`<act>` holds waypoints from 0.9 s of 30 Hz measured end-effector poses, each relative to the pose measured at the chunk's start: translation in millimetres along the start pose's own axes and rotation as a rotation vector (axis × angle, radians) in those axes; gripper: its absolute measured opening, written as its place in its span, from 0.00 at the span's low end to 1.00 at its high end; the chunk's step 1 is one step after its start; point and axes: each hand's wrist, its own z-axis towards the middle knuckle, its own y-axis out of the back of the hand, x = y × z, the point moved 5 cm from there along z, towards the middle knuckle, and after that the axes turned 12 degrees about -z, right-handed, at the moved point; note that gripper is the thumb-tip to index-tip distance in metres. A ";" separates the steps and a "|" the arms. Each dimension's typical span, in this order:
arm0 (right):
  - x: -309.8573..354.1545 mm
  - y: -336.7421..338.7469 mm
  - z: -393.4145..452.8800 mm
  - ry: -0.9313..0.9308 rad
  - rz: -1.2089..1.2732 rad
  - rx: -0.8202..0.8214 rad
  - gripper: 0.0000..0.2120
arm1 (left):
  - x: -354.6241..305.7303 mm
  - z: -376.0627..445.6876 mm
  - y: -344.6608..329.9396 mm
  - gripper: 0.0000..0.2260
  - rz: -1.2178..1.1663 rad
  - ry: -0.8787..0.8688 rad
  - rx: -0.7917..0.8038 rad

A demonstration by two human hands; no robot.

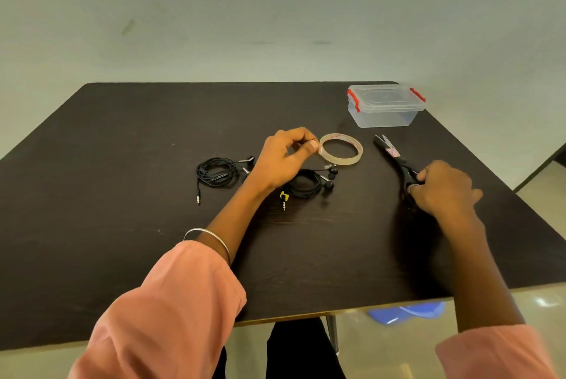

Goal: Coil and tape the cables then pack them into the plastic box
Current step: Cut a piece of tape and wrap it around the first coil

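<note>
Two coiled black earphone cables lie on the dark desk (122, 139) in front of me: one (216, 172) to the left with its plug trailing toward me, the other (306, 184) partly under my left wrist, with a yellow tag near its plug. My left hand (286, 156) hovers above the second coil, thumb and fingers (312, 145) curled together at the near edge of the clear tape roll (341, 149), which lies flat just beyond that coil; I cannot tell whether they pinch the tape's end. To the right, my right hand (444, 190) grips the handles of the black scissors (395, 158), whose blades point away from me toward the box (384, 107). That clear box, lid on with red clips, stands at the far right corner, well apart from the cables.
</note>
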 end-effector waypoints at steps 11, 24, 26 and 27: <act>100.0 15.0 -53.1 0.781 0.512 0.234 0.24 | -3.6 -0.7 1.9 0.05 0.094 -0.052 -0.002; 93.2 -16.4 -37.4 0.801 0.529 0.219 0.16 | -1.8 3.1 20.0 0.07 0.003 -0.034 -0.095; 91.7 -12.9 -40.0 0.808 0.531 0.241 0.21 | -3.9 1.6 23.8 0.07 0.031 -0.040 -0.086; 90.7 -9.4 -40.3 0.805 0.529 0.218 0.23 | -5.4 0.3 26.1 0.07 0.046 -0.049 -0.093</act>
